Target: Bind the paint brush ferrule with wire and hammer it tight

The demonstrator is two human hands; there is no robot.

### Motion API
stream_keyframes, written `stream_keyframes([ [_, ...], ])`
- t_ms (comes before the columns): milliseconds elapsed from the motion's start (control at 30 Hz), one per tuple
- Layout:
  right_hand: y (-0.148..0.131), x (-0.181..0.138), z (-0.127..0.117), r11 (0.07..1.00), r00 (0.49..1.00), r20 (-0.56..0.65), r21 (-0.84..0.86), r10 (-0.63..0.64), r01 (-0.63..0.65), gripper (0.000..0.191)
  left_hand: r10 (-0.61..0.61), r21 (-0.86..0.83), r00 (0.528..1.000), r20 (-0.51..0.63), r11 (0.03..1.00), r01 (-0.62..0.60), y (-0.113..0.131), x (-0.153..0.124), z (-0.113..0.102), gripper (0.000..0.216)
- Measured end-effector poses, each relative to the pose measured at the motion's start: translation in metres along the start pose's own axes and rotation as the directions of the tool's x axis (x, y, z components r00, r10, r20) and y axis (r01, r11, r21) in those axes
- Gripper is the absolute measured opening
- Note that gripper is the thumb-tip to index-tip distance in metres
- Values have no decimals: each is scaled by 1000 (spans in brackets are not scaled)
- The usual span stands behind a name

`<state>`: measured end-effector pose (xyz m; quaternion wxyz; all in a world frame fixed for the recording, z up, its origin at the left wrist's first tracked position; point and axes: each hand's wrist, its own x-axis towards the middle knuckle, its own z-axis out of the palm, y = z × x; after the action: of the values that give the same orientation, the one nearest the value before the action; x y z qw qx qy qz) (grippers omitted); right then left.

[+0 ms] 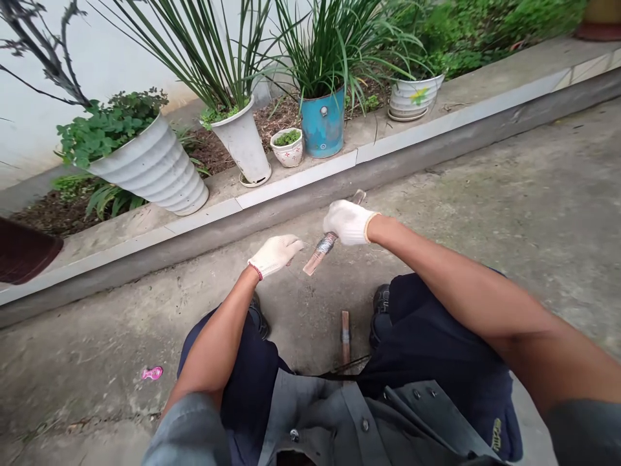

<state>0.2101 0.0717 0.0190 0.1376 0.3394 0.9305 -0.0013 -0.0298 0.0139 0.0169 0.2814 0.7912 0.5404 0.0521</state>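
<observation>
Wire-wound strip (319,254) sits clamped in my gloved right hand (349,222), held above the concrete ground (485,194). My gloved left hand (275,254) is closed just beside it, pinching a thin wire (305,244) (hard to make out from here). A second wound strip (345,336) lies between my feet.

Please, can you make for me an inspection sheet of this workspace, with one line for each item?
surface: rough, stained concrete ground.
job's things: reddish-brown strip wound with silvery wire; a similar strip lies between the feet.
clutter: small pink piece on the concrete.
hands: right gloved hand grips the strip; left gloved hand is closed, just apart from it.
cables: nothing seen.
surroundings: blue plant pot and white plant pots along a concrete ledge.
</observation>
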Motion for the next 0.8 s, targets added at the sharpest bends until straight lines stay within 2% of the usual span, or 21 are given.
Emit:
stream_keyframes([
  [33, 0, -2, -2, 997, 999, 40, 66, -35, 33, 22, 12, -21, 1000, 6, 1000, -12, 0, 0, 0, 43],
  [100, 1, -5, -6, 981, 997, 68, 191, -27, 13, 22, 34, -107, 999, 14, 994, -32, 2, -1, 3, 43],
  [200, 3, -5, -14, 946, 996, 1, 313, 93, -89, 27, -1, -305, 1000, -2, 952, 0, 9, -4, 13, 47],
  [267, 4, -2, -17, 917, 976, -33, 352, 214, -189, 32, -39, -409, 999, 3, 912, 37, 13, -5, 21, 49],
  [367, 6, 3, -16, 877, 915, -38, 303, 401, -372, 30, -25, -449, 997, 68, 892, 53, 16, -4, 31, 43],
  [467, 7, 6, -10, 881, 887, -14, 129, 461, -456, 28, 31, -330, 987, 155, 944, 22, 14, -3, 35, 37],
  [533, 6, 6, -5, 898, 898, 11, 19, 440, -440, 24, 45, -203, 984, 175, 979, -9, 12, -3, 33, 35],
  [600, 4, 5, -1, 930, 929, 44, -16, 367, -366, 22, 54, -92, 989, 138, 995, -41, 9, -2, 28, 35],
  [700, 4, -2, 4, 978, 971, 139, 58, 193, -203, 21, 77, -23, 995, 70, 997, -76, 7, -2, 19, 36],
  [800, 5, -12, 2, 974, 977, 213, 221, -6, -42, 23, 61, -96, 996, 64, 994, -55, 8, -2, 13, 36],
])
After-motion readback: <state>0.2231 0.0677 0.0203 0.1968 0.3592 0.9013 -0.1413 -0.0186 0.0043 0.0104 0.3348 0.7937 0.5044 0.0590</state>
